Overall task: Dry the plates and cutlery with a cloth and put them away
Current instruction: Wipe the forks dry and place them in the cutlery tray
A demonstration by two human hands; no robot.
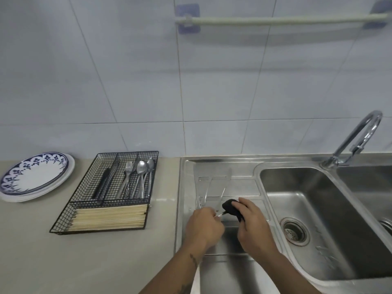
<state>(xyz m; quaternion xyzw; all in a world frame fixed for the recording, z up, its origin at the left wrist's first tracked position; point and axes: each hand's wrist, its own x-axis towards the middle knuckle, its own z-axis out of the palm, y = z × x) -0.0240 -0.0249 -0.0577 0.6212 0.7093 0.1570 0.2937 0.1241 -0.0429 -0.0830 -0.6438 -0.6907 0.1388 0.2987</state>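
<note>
My left hand grips the handle end of a metal piece of cutlery above the steel draining board. My right hand holds a dark cloth wrapped round the other end of that piece. Two metal spatulas lie on the draining board just beyond my hands. On the counter to the left stands a black wire cutlery tray with forks, spoons, a dark utensil and a bundle of chopsticks. Blue-patterned plates are stacked at the far left.
The sink basin with its drain opens to the right of my hands, and a curved tap rises behind it. A towel rail is fixed high on the tiled wall. Beige counter runs along the front left.
</note>
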